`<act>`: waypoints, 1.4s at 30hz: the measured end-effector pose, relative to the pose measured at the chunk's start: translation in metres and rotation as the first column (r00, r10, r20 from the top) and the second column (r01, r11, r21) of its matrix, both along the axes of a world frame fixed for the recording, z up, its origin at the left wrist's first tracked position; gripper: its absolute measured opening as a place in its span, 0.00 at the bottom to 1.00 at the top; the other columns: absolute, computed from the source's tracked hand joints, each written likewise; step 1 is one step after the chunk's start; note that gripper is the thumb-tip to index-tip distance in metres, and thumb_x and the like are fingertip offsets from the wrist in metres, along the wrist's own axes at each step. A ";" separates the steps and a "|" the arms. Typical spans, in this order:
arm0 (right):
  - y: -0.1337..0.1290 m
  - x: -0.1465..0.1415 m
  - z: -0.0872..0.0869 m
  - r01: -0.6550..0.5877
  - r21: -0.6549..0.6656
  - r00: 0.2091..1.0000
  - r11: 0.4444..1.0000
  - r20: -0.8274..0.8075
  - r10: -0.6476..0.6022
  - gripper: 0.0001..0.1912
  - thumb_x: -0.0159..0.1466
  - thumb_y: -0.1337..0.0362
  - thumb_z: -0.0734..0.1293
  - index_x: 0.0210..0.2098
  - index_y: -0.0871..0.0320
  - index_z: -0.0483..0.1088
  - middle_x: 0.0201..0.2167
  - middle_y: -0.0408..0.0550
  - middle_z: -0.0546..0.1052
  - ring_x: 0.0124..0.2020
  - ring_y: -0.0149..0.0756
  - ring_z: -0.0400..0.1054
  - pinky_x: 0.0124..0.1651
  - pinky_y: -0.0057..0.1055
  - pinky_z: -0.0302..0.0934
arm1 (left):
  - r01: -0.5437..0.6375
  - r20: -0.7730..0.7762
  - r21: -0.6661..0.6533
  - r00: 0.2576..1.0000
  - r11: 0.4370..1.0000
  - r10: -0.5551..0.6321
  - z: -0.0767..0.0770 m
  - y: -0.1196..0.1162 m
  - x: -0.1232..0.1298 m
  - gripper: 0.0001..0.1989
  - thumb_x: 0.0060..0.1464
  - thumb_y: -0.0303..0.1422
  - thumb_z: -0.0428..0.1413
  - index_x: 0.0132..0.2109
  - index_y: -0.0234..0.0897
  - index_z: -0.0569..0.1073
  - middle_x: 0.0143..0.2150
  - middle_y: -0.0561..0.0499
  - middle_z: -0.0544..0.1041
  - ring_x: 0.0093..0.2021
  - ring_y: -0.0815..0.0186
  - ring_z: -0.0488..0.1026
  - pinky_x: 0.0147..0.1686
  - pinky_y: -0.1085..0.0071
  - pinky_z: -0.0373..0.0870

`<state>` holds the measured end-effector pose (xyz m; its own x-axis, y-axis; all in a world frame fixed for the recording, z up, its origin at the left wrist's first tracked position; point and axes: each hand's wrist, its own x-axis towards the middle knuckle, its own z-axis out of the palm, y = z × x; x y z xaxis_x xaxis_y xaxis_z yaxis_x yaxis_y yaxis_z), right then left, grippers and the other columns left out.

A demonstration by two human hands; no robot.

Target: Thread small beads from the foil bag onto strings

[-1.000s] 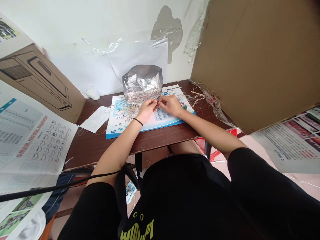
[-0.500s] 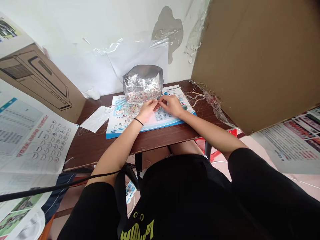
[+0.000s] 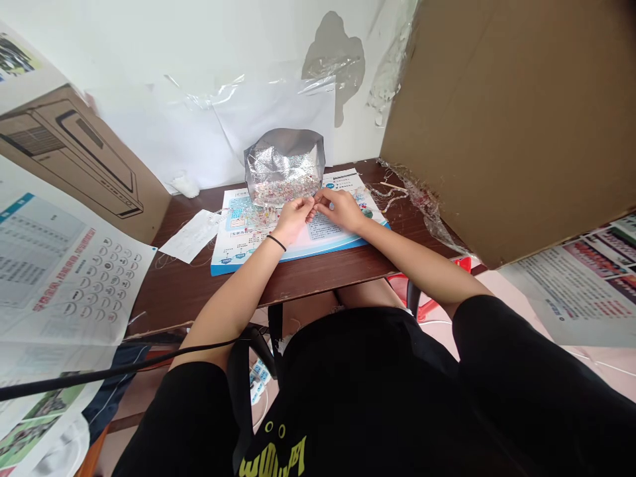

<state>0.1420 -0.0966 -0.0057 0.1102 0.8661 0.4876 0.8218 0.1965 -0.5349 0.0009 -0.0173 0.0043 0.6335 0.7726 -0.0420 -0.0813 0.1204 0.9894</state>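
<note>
A loose sheet of paper [image 3: 191,236] lies on the dark wood tabletop [image 3: 318,281], left of a blue-edged printed board [image 3: 328,238]. The left hand [image 3: 294,220], a black wristband [image 3: 275,242] on its wrist, and the right hand [image 3: 340,209] are both curled and meet above the board, fingertips pinched together on something too fine to make out. Both forearms angle inward. A silver foil bag [image 3: 284,162] of small beads stands just behind the left hand, and beaded strands [image 3: 390,195] lie right of the board.
</note>
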 end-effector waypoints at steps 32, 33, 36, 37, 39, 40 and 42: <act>0.008 0.018 0.000 0.266 -0.078 0.952 0.961 0.177 -0.250 0.11 0.68 0.68 0.60 0.42 0.57 0.74 0.34 0.49 0.81 0.35 0.41 0.70 0.45 0.36 0.56 | -0.501 0.063 0.151 0.865 0.852 0.498 0.016 0.054 -0.019 0.19 0.66 0.47 0.50 0.31 0.42 0.59 0.25 0.57 0.59 0.22 0.72 0.54 0.25 0.71 0.54; 0.008 0.018 0.000 0.276 -0.077 0.948 0.958 0.189 -0.258 0.12 0.69 0.68 0.59 0.43 0.57 0.74 0.35 0.49 0.81 0.35 0.42 0.70 0.46 0.36 0.56 | -0.503 0.071 0.199 0.863 0.841 0.500 0.015 0.056 -0.020 0.20 0.65 0.50 0.50 0.32 0.42 0.59 0.25 0.56 0.59 0.22 0.71 0.55 0.25 0.71 0.54; 0.008 0.021 0.002 0.304 -0.100 0.933 0.948 0.232 -0.275 0.13 0.69 0.69 0.58 0.44 0.57 0.74 0.38 0.51 0.82 0.39 0.44 0.71 0.48 0.38 0.54 | -0.499 0.108 0.331 0.863 0.801 0.493 0.014 0.059 -0.022 0.22 0.63 0.55 0.51 0.33 0.42 0.62 0.26 0.55 0.61 0.25 0.70 0.61 0.27 0.71 0.58; 0.008 0.022 0.002 0.313 -0.113 0.928 0.943 0.249 -0.278 0.13 0.69 0.69 0.58 0.44 0.58 0.74 0.39 0.52 0.82 0.41 0.45 0.71 0.49 0.39 0.54 | -0.493 0.120 0.367 0.866 0.789 0.485 0.015 0.058 -0.022 0.22 0.63 0.55 0.52 0.33 0.41 0.63 0.27 0.55 0.63 0.27 0.69 0.63 0.28 0.71 0.60; 0.007 0.023 0.003 0.332 -0.140 0.916 0.933 0.282 -0.284 0.14 0.69 0.70 0.57 0.44 0.58 0.75 0.42 0.54 0.81 0.45 0.48 0.71 0.49 0.40 0.53 | -0.483 0.135 0.407 0.871 0.775 0.472 0.017 0.056 -0.024 0.21 0.63 0.54 0.52 0.34 0.41 0.65 0.28 0.53 0.66 0.30 0.68 0.67 0.31 0.71 0.63; 0.007 0.023 0.004 0.343 -0.150 0.910 0.927 0.298 -0.288 0.15 0.69 0.70 0.57 0.44 0.58 0.75 0.43 0.55 0.81 0.47 0.49 0.71 0.49 0.41 0.53 | -0.484 0.140 0.415 0.870 0.770 0.472 0.018 0.055 -0.024 0.21 0.63 0.53 0.53 0.34 0.41 0.66 0.29 0.53 0.67 0.31 0.68 0.68 0.32 0.71 0.65; 0.007 0.023 0.004 0.368 -0.159 0.895 0.916 0.328 -0.303 0.16 0.70 0.70 0.56 0.44 0.58 0.75 0.45 0.56 0.81 0.50 0.51 0.70 0.50 0.42 0.53 | -0.507 0.150 0.429 0.856 0.747 0.495 0.019 0.053 -0.024 0.20 0.64 0.52 0.53 0.33 0.41 0.66 0.29 0.53 0.67 0.32 0.68 0.70 0.33 0.71 0.66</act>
<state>0.1646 -0.0897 -0.0017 0.2950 0.8882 0.3523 0.9425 -0.2098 -0.2602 -0.0235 0.0354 0.0238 0.1460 0.9096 0.3889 -0.0311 -0.3887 0.9208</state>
